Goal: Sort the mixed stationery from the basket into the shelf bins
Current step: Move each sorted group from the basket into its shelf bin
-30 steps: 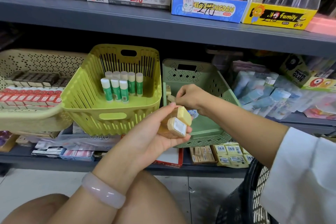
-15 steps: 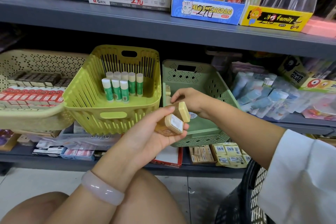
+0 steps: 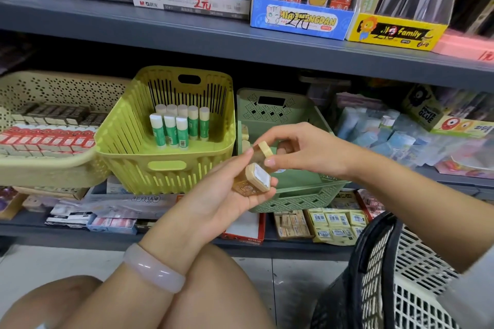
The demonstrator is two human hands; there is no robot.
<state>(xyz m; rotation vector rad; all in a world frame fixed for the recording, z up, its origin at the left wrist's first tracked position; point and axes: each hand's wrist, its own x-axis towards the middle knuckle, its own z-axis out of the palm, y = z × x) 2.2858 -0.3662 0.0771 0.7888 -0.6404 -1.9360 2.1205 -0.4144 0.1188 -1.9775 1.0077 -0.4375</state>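
Note:
My left hand (image 3: pixel 222 192) holds two small amber glue bottles with cream caps; the lower bottle (image 3: pixel 252 181) lies across my fingers. My right hand (image 3: pixel 302 151) pinches the cap of the upper bottle (image 3: pixel 263 151) between thumb and forefinger. Both hands hover in front of the pale green bin (image 3: pixel 270 112) on the shelf. The lime green bin (image 3: pixel 165 165) to its left holds several green-and-white glue sticks (image 3: pixel 179 125). The black and white basket (image 3: pixel 395 275) stands at the lower right by my right arm.
A beige bin (image 3: pixel 40 168) with red and brown small boxes sits at the far left. Wrapped blue packs (image 3: pixel 387 136) lie right of the green bin. Flat packets and yellow boxes (image 3: pixel 334 224) lie under the bins. An upper shelf (image 3: pixel 213 35) carries display boxes. My knees are below.
My right hand has come back from inside the pale green bin to the bottles in my left hand and taken hold of the upper bottle's cap. The left hand stays about where it was.

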